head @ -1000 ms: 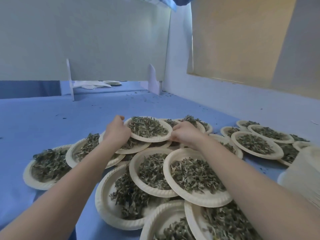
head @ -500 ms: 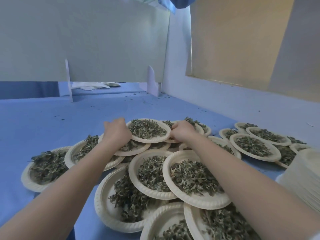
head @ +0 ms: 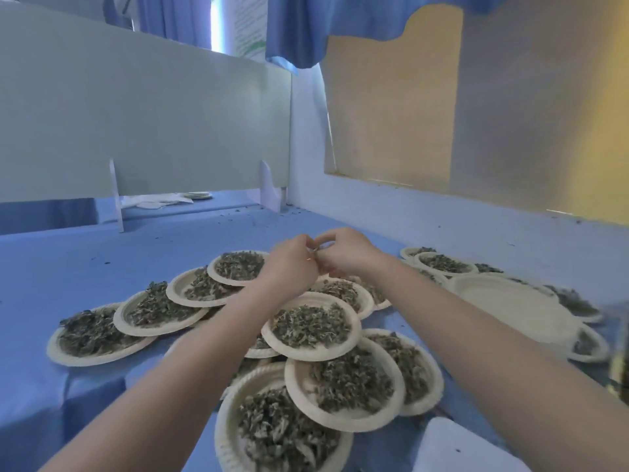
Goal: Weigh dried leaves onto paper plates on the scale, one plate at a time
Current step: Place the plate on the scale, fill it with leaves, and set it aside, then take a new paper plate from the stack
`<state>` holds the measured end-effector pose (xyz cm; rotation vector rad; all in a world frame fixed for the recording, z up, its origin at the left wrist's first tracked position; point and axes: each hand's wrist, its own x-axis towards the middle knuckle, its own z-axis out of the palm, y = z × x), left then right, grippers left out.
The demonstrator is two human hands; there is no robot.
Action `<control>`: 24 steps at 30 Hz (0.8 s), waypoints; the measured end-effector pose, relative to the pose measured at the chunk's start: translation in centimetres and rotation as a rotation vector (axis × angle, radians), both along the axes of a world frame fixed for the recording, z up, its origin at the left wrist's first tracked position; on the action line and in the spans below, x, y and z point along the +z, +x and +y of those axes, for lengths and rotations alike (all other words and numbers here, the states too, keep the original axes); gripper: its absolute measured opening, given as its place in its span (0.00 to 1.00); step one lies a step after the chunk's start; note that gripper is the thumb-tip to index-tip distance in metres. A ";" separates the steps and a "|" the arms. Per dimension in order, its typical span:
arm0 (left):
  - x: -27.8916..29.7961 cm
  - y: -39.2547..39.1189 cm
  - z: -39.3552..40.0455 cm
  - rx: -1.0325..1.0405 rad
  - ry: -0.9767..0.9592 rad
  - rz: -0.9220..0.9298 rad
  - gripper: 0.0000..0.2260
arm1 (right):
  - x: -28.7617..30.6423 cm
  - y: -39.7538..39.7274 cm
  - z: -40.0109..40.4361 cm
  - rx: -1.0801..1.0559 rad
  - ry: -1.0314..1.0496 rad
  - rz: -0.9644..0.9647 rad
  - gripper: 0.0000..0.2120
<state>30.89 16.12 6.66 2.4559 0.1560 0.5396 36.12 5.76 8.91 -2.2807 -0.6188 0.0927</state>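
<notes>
Several paper plates of dried leaves overlap on the blue table; one full plate point(head: 311, 330) lies on top in the middle and another point(head: 238, 267) sits at the far left of the pile. My left hand point(head: 289, 265) and my right hand point(head: 347, 253) are raised just above the far plates. Their fingertips meet and pinch a small bit of dried leaf point(head: 316, 249) between them. No scale can be made out.
A stack of empty paper plates point(head: 510, 308) stands at the right over more filled plates. A white object point(head: 456, 447) fills the bottom right corner. White divider panels point(head: 170, 131) close off the back and right. Leaf crumbs dot the blue table point(head: 102, 253).
Both hands have let go of the rims of the far plate, lifted, and come together fingertip to fingertip. The view has shifted left and upward.
</notes>
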 end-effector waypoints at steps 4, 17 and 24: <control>1.2 0.7 -7.4 -0.098 0.035 -0.015 0.16 | 1.8 -1.4 -7.3 -0.070 -0.078 -0.125 0.12; -2.9 7.0 -19.5 -0.133 0.051 0.229 0.12 | -1.3 2.9 -26.4 -0.529 -0.376 -0.108 0.11; -4.6 8.8 -19.4 -0.130 -0.135 0.202 0.11 | -4.6 4.9 -28.4 -0.599 -0.426 -0.028 0.15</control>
